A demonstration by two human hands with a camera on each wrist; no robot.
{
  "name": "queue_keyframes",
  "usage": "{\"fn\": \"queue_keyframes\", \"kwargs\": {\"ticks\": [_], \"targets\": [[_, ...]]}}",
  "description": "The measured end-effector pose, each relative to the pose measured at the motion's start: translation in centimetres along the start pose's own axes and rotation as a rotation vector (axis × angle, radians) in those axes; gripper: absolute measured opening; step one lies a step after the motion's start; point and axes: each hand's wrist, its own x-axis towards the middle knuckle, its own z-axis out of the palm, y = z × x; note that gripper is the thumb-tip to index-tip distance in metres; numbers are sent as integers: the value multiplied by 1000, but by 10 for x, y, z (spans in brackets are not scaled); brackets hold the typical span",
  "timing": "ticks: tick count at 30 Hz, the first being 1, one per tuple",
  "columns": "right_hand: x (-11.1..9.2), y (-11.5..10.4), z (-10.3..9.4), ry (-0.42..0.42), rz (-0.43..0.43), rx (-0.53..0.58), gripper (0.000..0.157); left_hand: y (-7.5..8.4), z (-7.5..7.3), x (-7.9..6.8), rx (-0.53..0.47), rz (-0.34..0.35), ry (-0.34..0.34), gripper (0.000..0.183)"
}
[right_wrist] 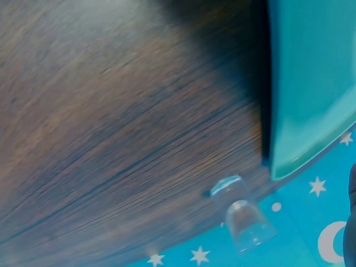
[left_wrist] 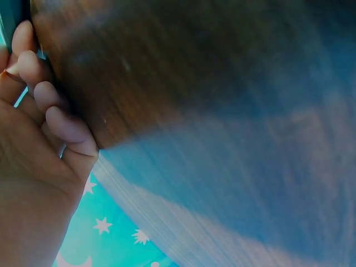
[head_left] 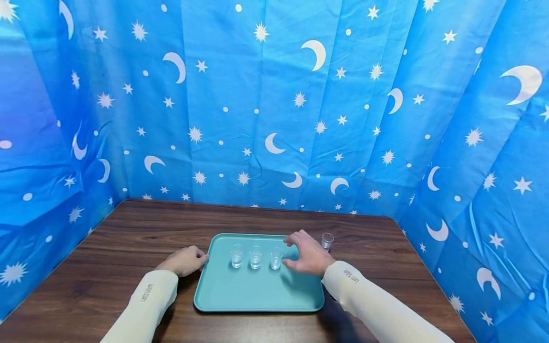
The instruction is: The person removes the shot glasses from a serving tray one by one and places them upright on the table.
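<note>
On a green tray (head_left: 257, 293), three small clear shot glasses stand in a row: the left glass (head_left: 236, 257), the middle glass (head_left: 255, 257) and the right glass (head_left: 276, 258). My left hand (head_left: 184, 261) is at the tray's left rim, thumb and index finger on the edge; in the left wrist view its other fingers (left_wrist: 61, 122) curl low by the tabletop. Just right of the right glass, my right hand (head_left: 310, 255) hovers over the tray, thumb and fingers spread with a gap between them. It holds nothing.
Another shot glass (head_left: 327, 241) stands on the wooden table (head_left: 377, 286) beyond the tray's right edge, close behind my right hand; the right wrist view also shows this glass (right_wrist: 243, 216). A blue curtain (head_left: 240, 95) with moons and stars hangs around the table's back and sides.
</note>
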Motion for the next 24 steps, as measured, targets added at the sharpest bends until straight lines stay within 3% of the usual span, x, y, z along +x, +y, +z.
{"fn": "queue_keyframes", "kwargs": {"ticks": [12, 24], "targets": [[4, -15, 7, -46, -2, 12, 42, 1, -1, -2, -8, -13, 0, 27], [9, -17, 4, -37, -86, -29, 34, -1, 2, -2, 6, -15, 15, 26]]}}
